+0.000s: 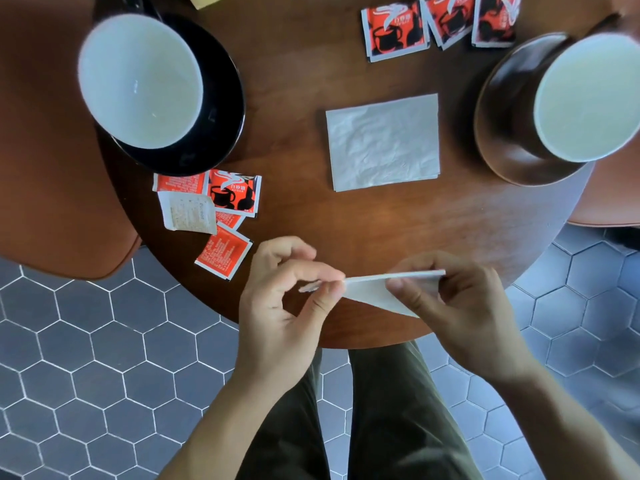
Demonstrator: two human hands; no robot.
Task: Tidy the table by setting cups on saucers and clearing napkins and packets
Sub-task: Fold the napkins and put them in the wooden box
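Both hands hold a folded white napkin (372, 289) above the near edge of the round wooden table (294, 98). My left hand (280, 306) pinches its left end and my right hand (457, 306) pinches its right end. A second white napkin (383, 142) lies flat at the table's middle. One cup (138, 79) with a white inside stands on a black saucer (221, 98) at the left. Another cup (588, 95) stands on a brown saucer (502, 133) at the right. Several red sugar packets (211, 209) lie near the left saucer, and three more packets (438, 24) lie at the far side.
Brown leather chairs sit at the left (52, 168) and right (609, 202) of the table. Grey hexagon floor tiles (104, 341) surround it. My legs in dark green trousers (381, 410) are below the table's near edge.
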